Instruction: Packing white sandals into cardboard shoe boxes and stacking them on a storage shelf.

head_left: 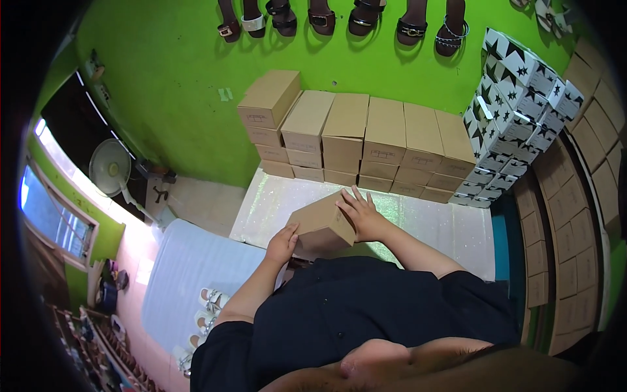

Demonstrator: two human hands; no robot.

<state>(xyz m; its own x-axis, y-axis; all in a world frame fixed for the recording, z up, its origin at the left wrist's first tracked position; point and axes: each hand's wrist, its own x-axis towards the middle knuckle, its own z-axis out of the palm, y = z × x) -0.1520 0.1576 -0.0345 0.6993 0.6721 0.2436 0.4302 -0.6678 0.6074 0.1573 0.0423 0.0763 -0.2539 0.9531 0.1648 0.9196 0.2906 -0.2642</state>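
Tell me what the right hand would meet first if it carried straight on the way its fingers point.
Probably the row of stacked brown boxes against the green wall; the right hand points there across bare counter, though depth is unclear.

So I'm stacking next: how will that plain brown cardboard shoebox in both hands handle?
The brown cardboard shoebox probably stays stiff: its edges look crisp. Likely light, since the left hand and right hand hold it tilted with open palms. Flat faces shouldn't roll.
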